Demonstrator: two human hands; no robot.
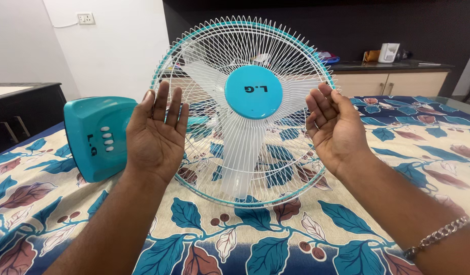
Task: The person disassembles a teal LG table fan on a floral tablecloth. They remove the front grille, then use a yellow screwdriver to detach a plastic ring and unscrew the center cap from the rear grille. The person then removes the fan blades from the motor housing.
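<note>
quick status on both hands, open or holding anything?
Left hand: open, palm up, empty, in front of the fan guard's left edge.
Right hand: open, fingers slightly curled, empty, by the guard's right edge.

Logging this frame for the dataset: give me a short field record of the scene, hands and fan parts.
setting: bed with leaf-print sheet
fan head: white wire guard with teal rim, teal hub, pale blades, standing tilted on the bed
fan base: teal base with white buttons, on its side at left
left hand: left hand open, palm up, by guard's left edge
right hand: right hand open, fingers curled, at guard's right edge; contact unclear
</note>
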